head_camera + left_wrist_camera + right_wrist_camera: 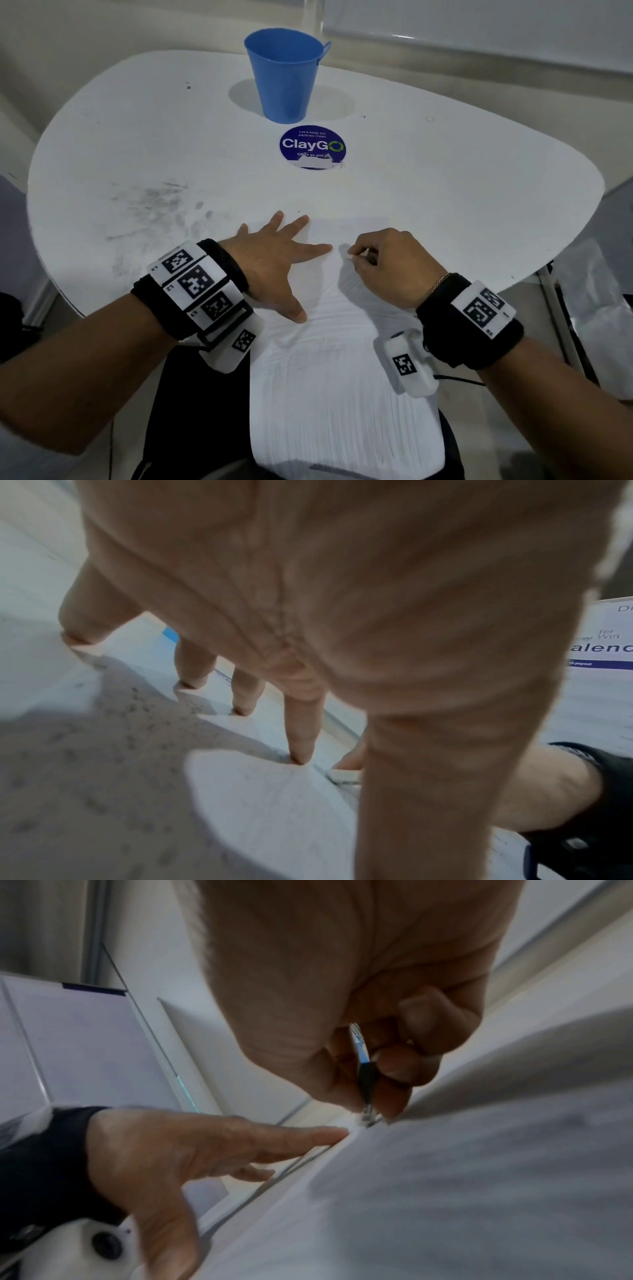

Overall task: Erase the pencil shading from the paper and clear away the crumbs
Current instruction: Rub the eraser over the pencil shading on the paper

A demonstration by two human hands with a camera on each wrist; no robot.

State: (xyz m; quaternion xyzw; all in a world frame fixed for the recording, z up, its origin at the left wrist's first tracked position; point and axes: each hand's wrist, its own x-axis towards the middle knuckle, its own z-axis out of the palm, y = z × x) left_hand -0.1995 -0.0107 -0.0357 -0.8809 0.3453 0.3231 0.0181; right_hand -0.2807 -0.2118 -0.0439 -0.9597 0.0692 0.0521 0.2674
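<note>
A white sheet of paper (329, 359) lies on the near edge of the white table (445, 192) and hangs off it toward me. Faint pencil marks show on it, and grey shading (479, 1177) fills the right wrist view. My left hand (291, 270) lies flat on the sheet's upper left with its fingers spread; in the left wrist view the fingertips (301, 758) press down. Just to its right, my right hand (354, 257) pinches a small eraser (366, 1074) with a blue and black sleeve. The eraser's white tip touches the paper.
A blue bucket (286, 75) stands at the back of the table, with a round ClayGo sticker (312, 146) in front of it. Grey smudges (154, 205) mark the table to the left of the paper. A clear plastic bag (599, 308) lies off the table's right edge.
</note>
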